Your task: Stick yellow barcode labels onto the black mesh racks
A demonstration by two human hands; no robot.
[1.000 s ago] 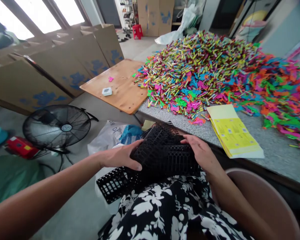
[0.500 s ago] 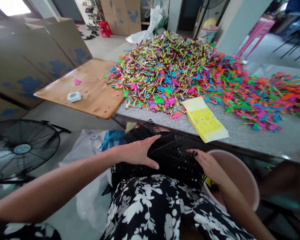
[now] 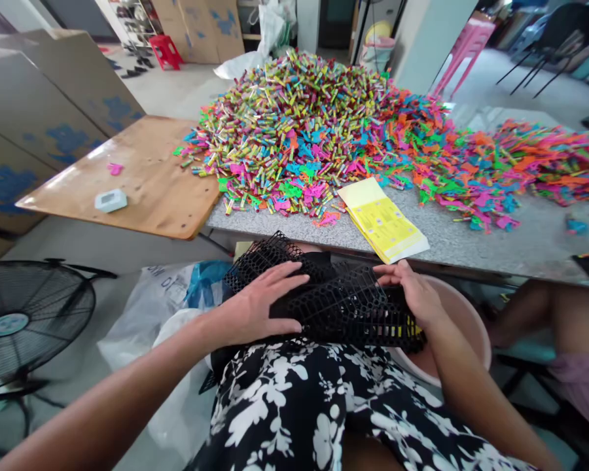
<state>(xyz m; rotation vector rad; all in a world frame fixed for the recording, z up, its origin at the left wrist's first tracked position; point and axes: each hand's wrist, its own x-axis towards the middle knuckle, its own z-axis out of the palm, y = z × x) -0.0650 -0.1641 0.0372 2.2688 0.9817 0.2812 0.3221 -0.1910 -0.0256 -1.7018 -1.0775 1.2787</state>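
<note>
Across my lap lies a black plastic mesh sheet (image 3: 343,294), its holes showing clearly and its left end raised in a fold. My left hand (image 3: 262,302) rests on the left part of the mesh, thumb and fingers spread. At the mesh's right end is my right hand (image 3: 415,291), its fingers stretched out to the left and slightly bent beside the upper edge. Something yellow shows through the holes near the right wrist; its kind is hidden.
A big heap of colourful small plastic pieces (image 3: 294,124) covers the grey table (image 3: 289,226). Yellow printed sheets (image 3: 383,222) lie near its edge. A pink tub (image 3: 471,327) stands right of my lap, a fan (image 3: 10,324) left. Another person's leg (image 3: 569,320) shows at right.
The mesh has flattened out over my lap and its right part lies lower. Both hands have spread their fingers more. The view has turned a little to the right.
</note>
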